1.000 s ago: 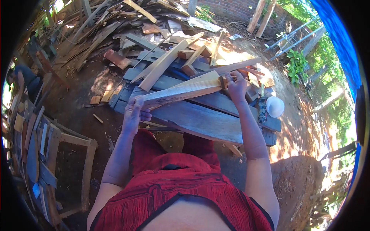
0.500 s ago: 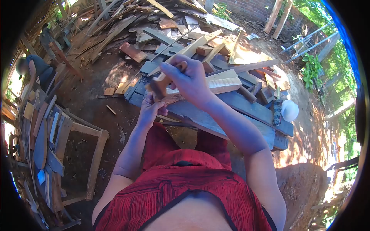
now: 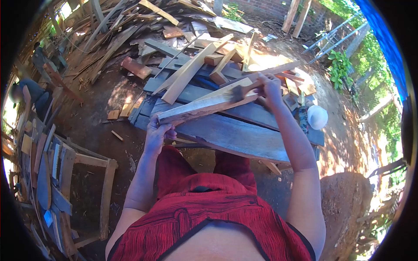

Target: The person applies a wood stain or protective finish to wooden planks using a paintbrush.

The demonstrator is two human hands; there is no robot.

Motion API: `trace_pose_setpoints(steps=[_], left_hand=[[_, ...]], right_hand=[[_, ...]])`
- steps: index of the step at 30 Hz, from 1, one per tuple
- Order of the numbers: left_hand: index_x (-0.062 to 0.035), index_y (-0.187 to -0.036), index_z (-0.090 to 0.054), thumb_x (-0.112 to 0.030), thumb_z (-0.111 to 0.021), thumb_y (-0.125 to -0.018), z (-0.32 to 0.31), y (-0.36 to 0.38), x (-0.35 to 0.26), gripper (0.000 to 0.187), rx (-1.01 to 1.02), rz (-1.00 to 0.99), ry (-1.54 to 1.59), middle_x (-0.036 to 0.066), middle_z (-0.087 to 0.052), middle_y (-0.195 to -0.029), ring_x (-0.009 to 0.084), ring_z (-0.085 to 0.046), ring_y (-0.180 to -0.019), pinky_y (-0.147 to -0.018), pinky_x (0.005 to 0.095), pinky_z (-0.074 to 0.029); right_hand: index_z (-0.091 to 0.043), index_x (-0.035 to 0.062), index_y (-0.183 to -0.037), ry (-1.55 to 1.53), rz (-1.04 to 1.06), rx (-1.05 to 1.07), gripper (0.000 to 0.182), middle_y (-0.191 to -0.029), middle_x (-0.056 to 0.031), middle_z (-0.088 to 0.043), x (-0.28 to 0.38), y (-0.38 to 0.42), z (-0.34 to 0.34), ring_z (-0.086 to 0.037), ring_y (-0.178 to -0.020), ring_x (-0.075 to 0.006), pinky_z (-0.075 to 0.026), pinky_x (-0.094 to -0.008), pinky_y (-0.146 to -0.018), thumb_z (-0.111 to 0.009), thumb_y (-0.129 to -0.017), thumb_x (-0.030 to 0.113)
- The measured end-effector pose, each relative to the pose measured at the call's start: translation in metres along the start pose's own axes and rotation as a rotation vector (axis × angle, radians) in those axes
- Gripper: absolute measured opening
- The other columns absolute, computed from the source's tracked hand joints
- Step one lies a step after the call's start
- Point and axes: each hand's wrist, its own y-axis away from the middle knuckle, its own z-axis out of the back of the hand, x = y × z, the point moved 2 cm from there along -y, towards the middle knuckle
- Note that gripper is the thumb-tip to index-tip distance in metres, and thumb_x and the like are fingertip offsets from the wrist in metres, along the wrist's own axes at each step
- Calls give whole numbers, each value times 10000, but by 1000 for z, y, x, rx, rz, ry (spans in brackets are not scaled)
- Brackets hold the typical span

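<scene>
My left hand grips the left end of a pale wooden block, fingers wrapped round its edge. The long block lies slantwise above a grey plank bench, its far end toward the right. My right hand is closed round the handle of a paintbrush. The brush's dark bristles rest on or just over the far part of the block; contact is hard to tell. Behind the block, loose cut pieces of wood are heaped on the bench.
A white rounded container stands at the bench's right end. A wooden frame and stacked boards are on the left. Farther back lies a large scrap wood pile. Another person bends over at far left.
My right hand has moved with the paintbrush from the block's left end to its far right part. My left hand remains at the left end, and the view has shifted slightly.
</scene>
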Motion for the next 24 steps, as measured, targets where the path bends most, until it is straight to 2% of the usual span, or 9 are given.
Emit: trace_pose_setpoints(steps=[5,7,11,13,15,17,19,23,24], left_hand=[[-65,-1032,-531,-6,-558,-818,5,-2,6,223,-1,-9,6,91,-628,-752,175,-641,-581,-495,296,-558],[-64,-1025,-537,-4,-556,-819,5,-2,6,216,0,-7,17,92,-629,-753,174,-642,-579,-489,296,-560],[-47,-1039,-512,-1,-539,-808,5,-1,7,238,-5,0,-3,86,-612,-763,160,-632,-580,-477,278,-562],[-50,-1044,-511,2,-537,-805,5,-1,7,246,-14,6,-4,82,-615,-765,157,-634,-582,-480,279,-563],[-57,-1034,-524,-4,-549,-810,6,0,7,232,-16,4,7,90,-622,-763,167,-639,-582,-483,287,-560],[-63,-1025,-537,-10,-561,-816,6,0,7,218,-20,2,14,97,-630,-761,177,-644,-582,-485,294,-558],[-61,-1026,-534,-8,-561,-814,6,0,8,220,-14,2,10,96,-628,-767,175,-643,-585,-486,294,-558],[-60,-1027,-531,-11,-563,-816,7,-1,8,219,-3,10,12,95,-628,-776,173,-641,-584,-490,294,-558],[-60,-1029,-528,-13,-563,-817,6,-1,8,219,-5,10,14,96,-628,-777,173,-640,-582,-491,293,-558]], right_hand=[[-582,54,-779,202,124,-199,208,-607,-57,-605,-16,-46,82,-575,-416,-132,-433,-215,-359,-610,-858,244],[-607,20,-736,643,232,-347,253,-640,-115,-625,-6,-48,91,-605,-490,-184,-476,-308,-515,-611,-830,255],[-624,21,-777,792,384,-394,258,-664,-147,-631,-2,-51,80,-638,-611,-251,-477,-363,-630,-609,-810,276],[-631,15,-811,808,393,-247,276,-711,-170,-640,-5,-48,54,-638,-709,-317,-476,-394,-662,-594,-807,288],[-629,26,-795,915,406,-185,282,-750,-167,-644,0,-31,20,-636,-730,-328,-477,-402,-672,-590,-814,305],[-625,42,-809,1039,515,-91,279,-789,-164,-646,6,-15,-15,-633,-744,-332,-477,-411,-681,-593,-819,318],[-620,56,-832,928,498,39,278,-811,-153,-649,13,0,-49,-638,-742,-317,-479,-412,-681,-594,-827,333],[-596,39,-822,600,440,263,274,-714,-124,-646,48,50,-119,-649,-693,-251,-482,-381,-654,-604,-838,313],[-597,35,-817,452,449,321,253,-678,-89,-635,45,56,-135,-623,-620,-173,-466,-300,-560,-615,-852,285]])
